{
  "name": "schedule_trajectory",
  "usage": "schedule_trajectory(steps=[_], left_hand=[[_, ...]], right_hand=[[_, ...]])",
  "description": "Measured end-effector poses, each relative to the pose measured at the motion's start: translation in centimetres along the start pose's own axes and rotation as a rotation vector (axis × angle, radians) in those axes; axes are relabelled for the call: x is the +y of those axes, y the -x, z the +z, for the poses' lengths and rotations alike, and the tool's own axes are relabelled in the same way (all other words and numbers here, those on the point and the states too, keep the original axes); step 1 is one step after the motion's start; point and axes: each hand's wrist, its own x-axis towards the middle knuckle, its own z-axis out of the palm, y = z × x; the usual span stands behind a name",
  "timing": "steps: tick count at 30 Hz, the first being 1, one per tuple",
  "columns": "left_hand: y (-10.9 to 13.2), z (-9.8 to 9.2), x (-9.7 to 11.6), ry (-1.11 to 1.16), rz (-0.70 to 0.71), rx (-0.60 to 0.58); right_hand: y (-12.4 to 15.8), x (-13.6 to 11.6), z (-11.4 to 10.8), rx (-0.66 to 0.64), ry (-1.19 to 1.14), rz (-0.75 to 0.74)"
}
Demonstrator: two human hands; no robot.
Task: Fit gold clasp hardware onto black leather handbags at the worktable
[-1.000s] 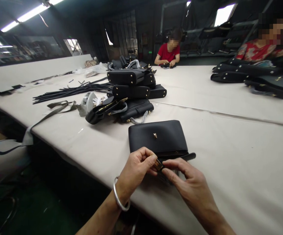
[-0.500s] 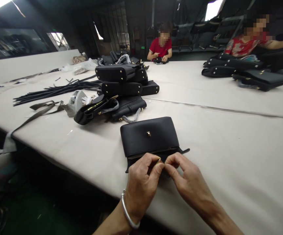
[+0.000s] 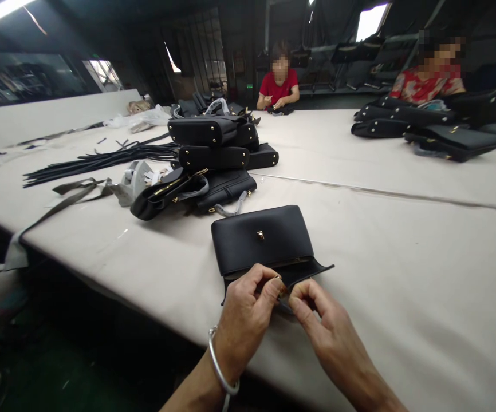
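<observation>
Fingers of the left hand (image 3: 248, 312) are clamped on a small gold piece (image 3: 279, 281), most of which they cover; those of the right hand (image 3: 317, 312) are drawn together at the tips just beside it, and whether anything thin lies between them cannot be told. One second ago the piece lay exposed with the right fingertips at its end; half a second ago the two hands all but met, and now a narrow gap divides them. Judged from this change, the left hand alone bears the piece, while the right is free of it or holds something too small to see; the work in hand remains at this piece. Just beyond, the flap (image 3: 314, 270) of the black bag (image 3: 248, 252) is spread toward the hands, more of it showing than half a second ago. Behind the flap, the bag lies on the desk (image 3: 385, 286), its gold lock (image 3: 260, 235) uppermost and touched by neither hand. Farther off stands a pile of black bags (image 3: 212, 157), with dark straps (image 3: 97, 160) loose to its left. At the far edge, a co-worker in red (image 3: 279, 87) bends over another dark item.
</observation>
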Motion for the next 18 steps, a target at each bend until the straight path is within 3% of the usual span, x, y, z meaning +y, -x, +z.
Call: schedule_trajectory(steps=[6, 12, 15, 18], left_hand=[[0.0, -0.5, 0.2, 0.006, 0.028, -0.048], [0.5, -1.0, -0.3, 0.007, 0.158, -0.075], [0.8, -0.8, -1.6, 0.03, 0.377, -0.027], [0.7, -0.2, -2.8, -0.099, 0.656, 0.055]], right_hand=[[0.3, -0.4, -0.2, -0.149, -0.303, 0.136], [0.9, -1.2, -0.1, -0.17, -0.555, 0.217], [1.0, -1.6, -0.1, -0.16, -0.586, 0.248], [1.0, -1.4, 0.0, -0.129, -0.542, 0.203]])
